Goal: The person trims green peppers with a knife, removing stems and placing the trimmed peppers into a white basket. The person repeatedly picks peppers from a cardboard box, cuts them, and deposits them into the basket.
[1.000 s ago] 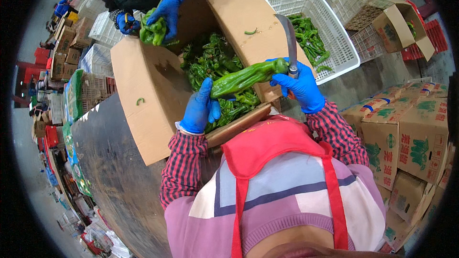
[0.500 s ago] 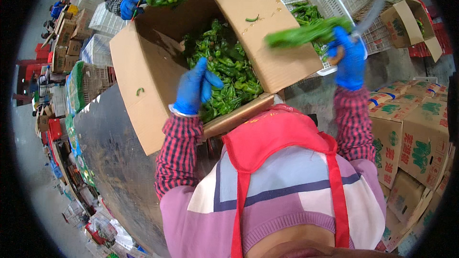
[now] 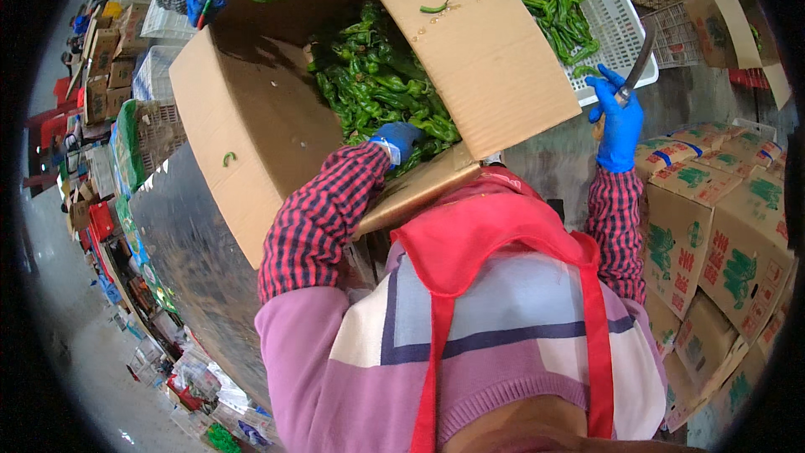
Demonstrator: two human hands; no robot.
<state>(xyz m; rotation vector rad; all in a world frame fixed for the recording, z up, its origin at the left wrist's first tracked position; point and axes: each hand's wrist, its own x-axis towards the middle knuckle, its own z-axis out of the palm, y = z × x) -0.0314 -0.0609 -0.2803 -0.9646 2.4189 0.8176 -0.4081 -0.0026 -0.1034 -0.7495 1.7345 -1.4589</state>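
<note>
Where box edges (image 3: pixel 423 190) gape, left hand (image 3: pixel 401 141) inside, grip unclear, right hand (image 3: pixel 619 126) holding knife (image 3: pixel 640 67)

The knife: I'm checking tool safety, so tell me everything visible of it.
The knife has a slim, curved, grey blade that looks like metal. The blue-gloved right hand holds it, blade pointing up in the picture, handle mostly hidden in the grip. The blade overlaps the white crate in view; contact is unclear.
</note>
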